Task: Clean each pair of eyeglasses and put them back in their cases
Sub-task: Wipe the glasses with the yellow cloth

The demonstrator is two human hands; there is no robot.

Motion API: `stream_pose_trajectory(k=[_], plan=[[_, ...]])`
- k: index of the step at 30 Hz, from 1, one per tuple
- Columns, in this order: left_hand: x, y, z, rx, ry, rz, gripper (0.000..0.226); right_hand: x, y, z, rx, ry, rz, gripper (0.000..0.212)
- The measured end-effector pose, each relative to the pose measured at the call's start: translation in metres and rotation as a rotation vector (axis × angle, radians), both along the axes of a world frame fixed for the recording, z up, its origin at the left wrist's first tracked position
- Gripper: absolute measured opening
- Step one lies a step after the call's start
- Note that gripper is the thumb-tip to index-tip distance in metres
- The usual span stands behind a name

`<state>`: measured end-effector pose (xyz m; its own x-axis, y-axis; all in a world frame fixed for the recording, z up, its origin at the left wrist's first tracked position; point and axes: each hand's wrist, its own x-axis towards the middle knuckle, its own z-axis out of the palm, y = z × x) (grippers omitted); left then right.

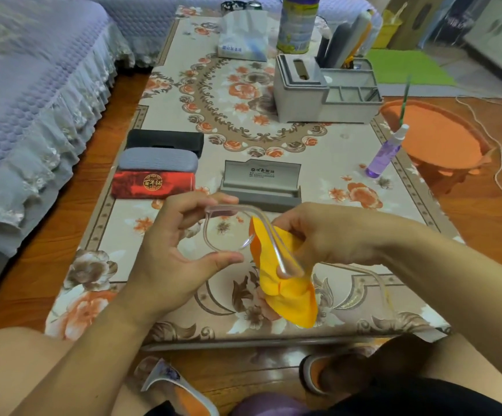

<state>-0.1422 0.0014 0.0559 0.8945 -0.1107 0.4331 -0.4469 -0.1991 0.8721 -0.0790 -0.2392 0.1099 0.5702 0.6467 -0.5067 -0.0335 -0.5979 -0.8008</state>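
1. Head view: The left hand (180, 250) holds the clear glasses (228, 232) over the near part of the table (348, 151). Its thumb is under one lens rim and its fingers curl over the top, so it pinches the frame.
2. The right hand (327, 235) holds a yellow cloth (285, 283). Its fingers are curled and squeeze the cloth around the other lens of the glasses. The fingertips are hidden behind the cloth.
3. One thin clear arm of the glasses sticks out under the right wrist, toward the near edge of the table.
4. An open grey case (261, 187) sits on the table just behind the hands. Its lid stands up, and nothing can be seen inside.
5. Three shut cases lie in a row on the left side of the table. The red case (153, 184) is nearest, the blue-grey case (158, 160) is next, and the black case (165, 139) is farthest. They touch each other.
6. A purple spray bottle (384, 154) stands near the right edge of the table.
7. A grey box with little trays (324, 91) sits farther back. A tall can (297, 22) and a pack of tissues (243, 34) stand behind it.
8. An orange stool (435, 136) is on the floor to the right of the table.
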Motion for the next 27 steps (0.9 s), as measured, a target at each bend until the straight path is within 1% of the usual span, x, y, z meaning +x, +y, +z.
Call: stream_pose_trajectory(k=[3,4,7,8,9,11,13,14,17,22,25,27], plan=[[-0.001,0.002,-0.002,0.013,0.033,-0.012,0.066,0.002,-0.002,-0.001,-0.017,0.085,0.06,0.019],[-0.001,0.002,-0.002,0.02,0.033,-0.017,0.065,0.002,-0.004,-0.002,-0.011,0.138,0.056,0.019],[0.0,0.0,0.001,0.012,0.042,-0.029,0.064,0.003,-0.006,-0.004,0.056,0.342,0.051,0.028],[0.001,-0.001,0.002,-0.001,0.052,-0.035,0.064,0.002,-0.005,-0.006,0.054,0.371,0.052,0.024],[0.002,-0.001,0.002,-0.007,0.065,-0.042,0.063,0.001,-0.004,-0.007,0.03,0.348,0.057,0.02],[0.004,-0.001,0.002,0.005,0.102,-0.058,0.063,-0.003,0.0,-0.006,-0.035,0.209,0.041,0.027],[0.006,0.0,0.001,0.012,0.15,-0.073,0.066,-0.006,0.003,-0.006,-0.044,0.126,0.009,0.022],[0.008,0.001,0.001,0.008,0.169,-0.076,0.068,-0.008,0.004,-0.004,-0.028,0.131,-0.013,0.019],[0.011,0.002,0.001,-0.007,0.181,-0.073,0.066,-0.009,0.005,-0.001,0.024,0.141,-0.084,0.026],[0.011,-0.003,0.001,0.005,0.144,-0.098,0.064,-0.013,0.007,-0.006,0.12,0.149,-0.147,0.015],[0.012,-0.003,0.001,-0.014,0.155,-0.116,0.063,-0.015,0.005,-0.011,0.174,0.122,-0.181,0.013],[0.013,-0.002,0.001,-0.037,0.178,-0.123,0.06,-0.017,0.002,-0.017,0.223,0.159,-0.217,0.015]])
